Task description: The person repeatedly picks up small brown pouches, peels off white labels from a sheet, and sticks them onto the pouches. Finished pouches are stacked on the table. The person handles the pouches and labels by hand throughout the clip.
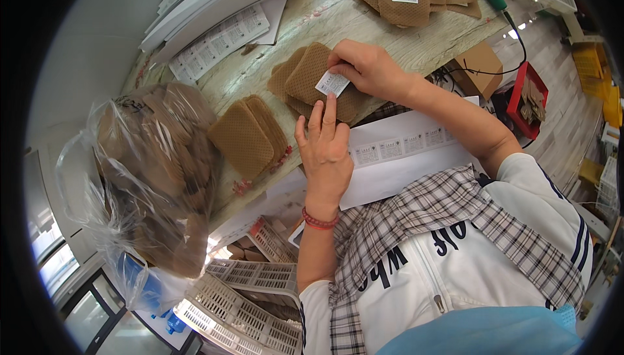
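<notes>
"Label [331,84] first: where is it, in the head view?"

"On a brown honeycomb-textured square [305,74], by the worktop's [325,23] front edge. Right hand [372,69]: thumb and forefinger nearly together at its corner; whether they grip, I can't tell. Left hand [327,157]: loosely spread, nothing held, a fingertip against it."

"Progress?"

"This one looks nearly done. Toward the right end, a pile [390,0] shows some labelled; the front-edge stack [242,137] shows none. A label strip [398,147] remains."

"Room?"

"Wood shows between square and pile; a plastic bag [156,166] crowds the left end."

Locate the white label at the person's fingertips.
In the head view, above centre, the white label lies on a brown textured square, between the right hand at its upper right and the left hand below it.
</notes>
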`<state>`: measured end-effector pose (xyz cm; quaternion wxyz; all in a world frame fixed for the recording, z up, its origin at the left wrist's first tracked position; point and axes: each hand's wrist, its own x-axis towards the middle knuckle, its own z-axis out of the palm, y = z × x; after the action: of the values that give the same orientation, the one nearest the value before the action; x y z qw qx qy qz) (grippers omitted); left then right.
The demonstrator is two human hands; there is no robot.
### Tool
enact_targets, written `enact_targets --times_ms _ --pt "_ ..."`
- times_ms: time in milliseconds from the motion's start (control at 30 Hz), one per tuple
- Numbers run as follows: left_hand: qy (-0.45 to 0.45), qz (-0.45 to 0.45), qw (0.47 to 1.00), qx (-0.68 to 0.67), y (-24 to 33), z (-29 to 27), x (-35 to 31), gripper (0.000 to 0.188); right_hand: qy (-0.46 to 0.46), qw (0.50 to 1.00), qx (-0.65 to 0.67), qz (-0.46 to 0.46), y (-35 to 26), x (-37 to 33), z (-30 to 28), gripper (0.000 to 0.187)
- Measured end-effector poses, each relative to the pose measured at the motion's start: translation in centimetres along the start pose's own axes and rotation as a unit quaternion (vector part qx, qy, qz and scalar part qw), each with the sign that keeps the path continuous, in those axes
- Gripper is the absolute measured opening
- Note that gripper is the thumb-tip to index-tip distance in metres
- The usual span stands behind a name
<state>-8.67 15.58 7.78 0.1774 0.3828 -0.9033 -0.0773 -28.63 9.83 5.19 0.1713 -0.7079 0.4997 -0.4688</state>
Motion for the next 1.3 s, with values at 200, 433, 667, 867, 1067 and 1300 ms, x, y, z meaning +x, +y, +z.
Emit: enact_targets --times_ms 200,433,667,867,1067,1300 --pt "-0.008 0.001 1.000 0.008 0.1 -0.1 -0.2 0.008 0.001 0.994 -0.073 -0.086 0.1 0.3 0.0 0.013" --pt "-0.005 0.003 1.000 0.009 0.2 -0.2 -0.4 0.007 0.008 0.976 -0.110 -0.189 0.2 1.2 -0.4 0.018" --pt "-0.014 0.005 1.000 0.001 0.4 -0.6 -0.5 0.006 0.013 0.984 -0.050 -0.168 1.0 1.7 0.2 0.039" --pt "-0.014 0.005 1.000 -0.004 0.5 -0.6 -0.7 0.006 0.017 0.993 -0.052 -0.101 1.2 1.8 0.5 0.043" --pt "-0.006 0.006 1.000 -0.012 0.2 -0.4 -0.9 0.007 0.057 0.997 -0.010 -0.049 2.3 2.6 1.1 0.040" --pt "-0.010 0.011 1.000 0.002 -0.4 -0.4 -0.3 0.007 -0.058 0.996 0.031 0.055 2.7 2.3 1.4 0.059"
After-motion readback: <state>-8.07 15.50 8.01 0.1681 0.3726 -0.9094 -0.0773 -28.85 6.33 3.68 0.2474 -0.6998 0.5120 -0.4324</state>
